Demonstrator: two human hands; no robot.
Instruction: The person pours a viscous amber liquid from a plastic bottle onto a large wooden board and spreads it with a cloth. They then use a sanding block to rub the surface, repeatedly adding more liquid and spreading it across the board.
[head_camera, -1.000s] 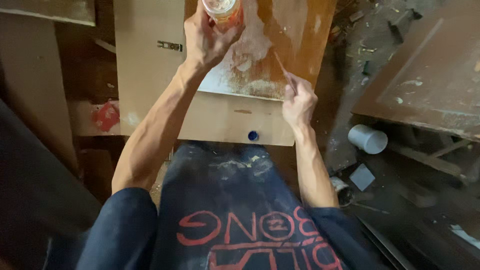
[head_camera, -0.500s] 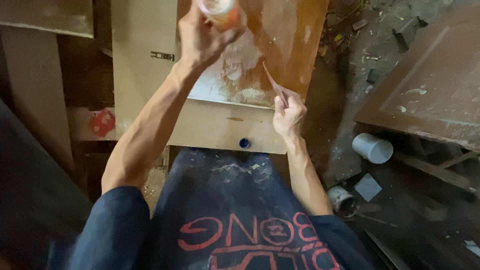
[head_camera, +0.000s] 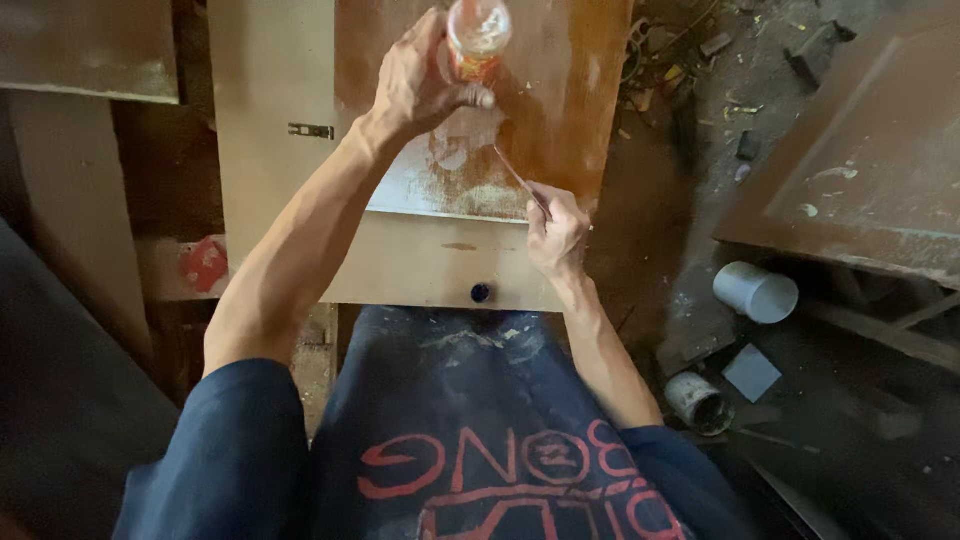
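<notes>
Gripping a clear bottle (head_camera: 478, 38), the left hand (head_camera: 415, 85) reaches out; right hand (head_camera: 556, 232) fingers pinch a thin stick (head_camera: 518, 180).

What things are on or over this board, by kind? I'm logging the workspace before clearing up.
Clear bottle, held in the left hand: 1
Thin stick, held in the right hand: 1
Brown wooden board: 1
Small dark blue cap: 1
Metal hinge: 1
Grey pipe pieces on the floor: 2
Total: 7
</notes>
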